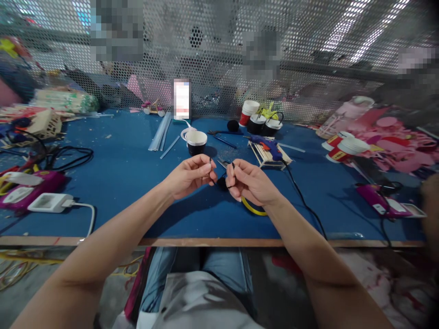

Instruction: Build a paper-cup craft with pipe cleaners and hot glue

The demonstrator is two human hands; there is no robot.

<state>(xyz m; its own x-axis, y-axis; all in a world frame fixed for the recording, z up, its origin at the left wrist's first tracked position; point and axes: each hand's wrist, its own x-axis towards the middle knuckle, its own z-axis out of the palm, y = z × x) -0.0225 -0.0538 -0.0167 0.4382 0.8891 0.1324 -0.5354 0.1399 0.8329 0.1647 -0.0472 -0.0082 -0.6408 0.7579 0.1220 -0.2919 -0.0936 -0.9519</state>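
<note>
Both my hands are raised over the blue table (137,183), close together at the centre. My left hand (190,176) is closed in a pinch on one end of a thin black cord (219,183). My right hand (250,183) pinches the cord's other end. The cord sags between them in a small dark loop. A yellow ring (252,208) lies on the table just under my right wrist. Small scissors (222,162) lie just beyond my fingers.
A black-and-white paper cup (196,142) stands behind my hands. A blue glue gun (269,145) rests on a stick frame (270,157), its cable running to the front edge. More cups (260,121) stand at the back, a white power strip (50,202) at left, a perforated screen behind.
</note>
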